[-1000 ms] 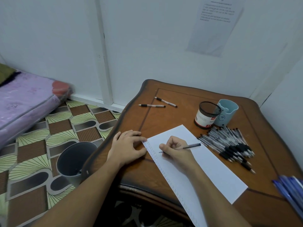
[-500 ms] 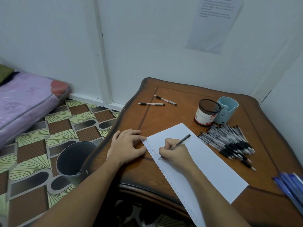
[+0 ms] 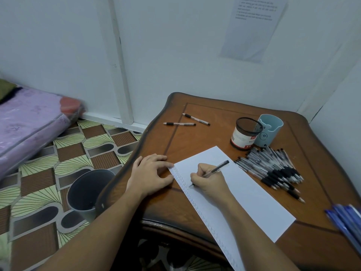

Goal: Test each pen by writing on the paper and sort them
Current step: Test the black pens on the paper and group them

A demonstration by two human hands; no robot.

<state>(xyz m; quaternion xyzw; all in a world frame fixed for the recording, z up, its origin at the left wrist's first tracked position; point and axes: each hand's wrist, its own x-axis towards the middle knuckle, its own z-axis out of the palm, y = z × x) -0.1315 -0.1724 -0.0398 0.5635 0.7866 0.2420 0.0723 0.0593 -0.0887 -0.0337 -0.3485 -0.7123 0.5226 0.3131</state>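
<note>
A long white sheet of paper (image 3: 252, 192) lies slantwise on the wooden table (image 3: 195, 139), with a column of small marks along its left edge. My right hand (image 3: 210, 181) grips a black pen (image 3: 215, 170) in writing pose, its tip touching the paper near the marks. My left hand (image 3: 151, 174) rests flat on the table, fingertips pinning the paper's top left corner. A pile of several black pens (image 3: 273, 167) lies right of the paper. Two pens (image 3: 187, 121) lie apart at the table's far left.
A black mesh cup (image 3: 246, 133) and a light blue cup (image 3: 270, 132) stand at the back. Blue pens (image 3: 346, 220) lie at the right edge. A grey bin (image 3: 86, 192) stands on the patterned floor left of the table, a purple mattress (image 3: 29, 122) beyond.
My right hand turned the pen from lying sideways in the fingers into a writing grip and lowered its tip onto the paper. My left hand stayed put.
</note>
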